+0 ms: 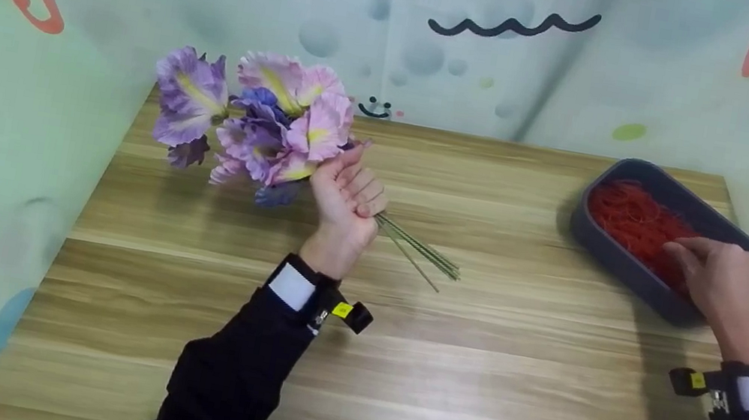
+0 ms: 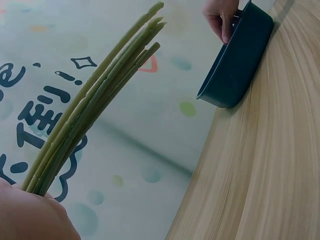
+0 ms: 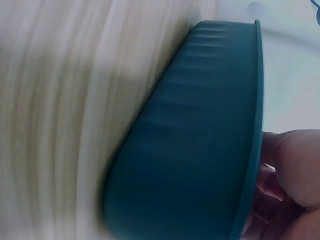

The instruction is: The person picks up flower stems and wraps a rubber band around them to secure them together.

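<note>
My left hand (image 1: pixel 349 194) grips a bunch of artificial irises (image 1: pixel 282 126) by their stems, above the left-middle of the table. Purple and pink blooms fan out on the left side of the fist. Green stems (image 2: pixel 95 105) stick out past the other side, their cut ends bundled closely. Over at the right, my right hand (image 1: pixel 727 288) reaches into a dark blue-grey bin (image 1: pixel 627 271), thumb and fingers bent down at a heap of thin red rubber bands (image 1: pixel 628 214). In the right wrist view the bin's rim hides its fingertips; I cannot tell whether they pinch a band.
The bin stands at an angle near the right back corner of the wood-grain table (image 1: pixel 468 378). A pale printed cloth (image 1: pixel 445 62) with dark lettering rises behind the table and along its sides. Both wrists carry small strapped-on cameras.
</note>
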Available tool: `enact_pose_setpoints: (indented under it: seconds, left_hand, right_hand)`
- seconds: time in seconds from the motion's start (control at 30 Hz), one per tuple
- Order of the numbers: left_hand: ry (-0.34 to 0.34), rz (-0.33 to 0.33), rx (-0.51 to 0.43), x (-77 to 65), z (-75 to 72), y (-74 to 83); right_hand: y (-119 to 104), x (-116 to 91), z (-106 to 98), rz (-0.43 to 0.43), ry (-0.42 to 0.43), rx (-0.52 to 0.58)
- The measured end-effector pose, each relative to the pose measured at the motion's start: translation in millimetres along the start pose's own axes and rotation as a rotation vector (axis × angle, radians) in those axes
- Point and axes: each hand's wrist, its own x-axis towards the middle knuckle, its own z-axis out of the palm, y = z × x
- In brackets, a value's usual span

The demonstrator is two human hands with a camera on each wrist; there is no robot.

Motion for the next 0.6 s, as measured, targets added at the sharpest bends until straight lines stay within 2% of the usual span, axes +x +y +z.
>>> enact_pose_setpoints:
  seconds: [0.17, 0.4, 0.6]
  left_hand:
    - [0.014, 0.000, 0.002, -1.5, 1.2, -0.4]
    - [0.008, -0.007, -0.002, -1.4, 0.6, -1.4]
    - [0.015, -0.016, -0.005, -0.2, 1.6, -3.1]
  right_hand:
    - [-4, 0, -6, 0.026, 0.003, 0.017]
    - [-10, -1, -15, 0.110, -0.007, 0.054]
    - [-15, -5, -20, 0.100, 0.021, 0.107]
